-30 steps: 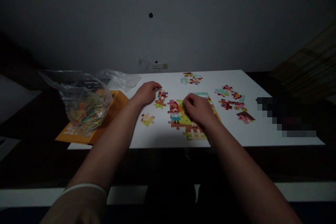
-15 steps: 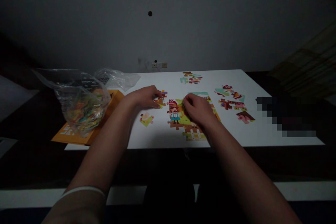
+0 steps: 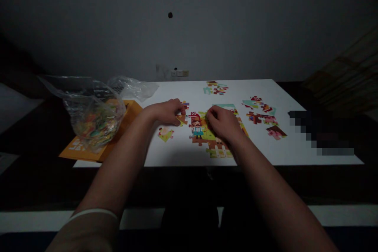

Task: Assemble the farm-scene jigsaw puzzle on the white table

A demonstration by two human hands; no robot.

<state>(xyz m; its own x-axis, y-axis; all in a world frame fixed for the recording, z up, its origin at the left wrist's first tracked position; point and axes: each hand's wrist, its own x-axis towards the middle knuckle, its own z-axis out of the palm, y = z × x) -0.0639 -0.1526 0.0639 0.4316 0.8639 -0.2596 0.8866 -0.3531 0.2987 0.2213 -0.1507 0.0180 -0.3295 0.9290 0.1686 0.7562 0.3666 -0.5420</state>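
Observation:
A partly joined colourful jigsaw (image 3: 203, 134) lies near the front edge of a white board (image 3: 295, 149). My left hand (image 3: 165, 111) is curled, its fingertips pinching a small cluster of puzzle pieces (image 3: 182, 116) just left of the jigsaw. My right hand (image 3: 223, 124) rests on the jigsaw's right part with fingers bent and pressed onto it. A single loose piece (image 3: 165, 134) lies below my left hand.
A clear plastic bag of several loose pieces (image 3: 94, 120) sits on an orange box (image 3: 130, 112) at the left, with another crumpled bag (image 3: 132, 87) behind. Small piece clusters lie at the back (image 3: 216, 88) and right (image 3: 261, 112). A blurred patch (image 3: 321, 132) covers the far right.
My left hand has drawn the small cluster of pieces toward the joined jigsaw, from farther back and left. My right hand has stayed on the jigsaw.

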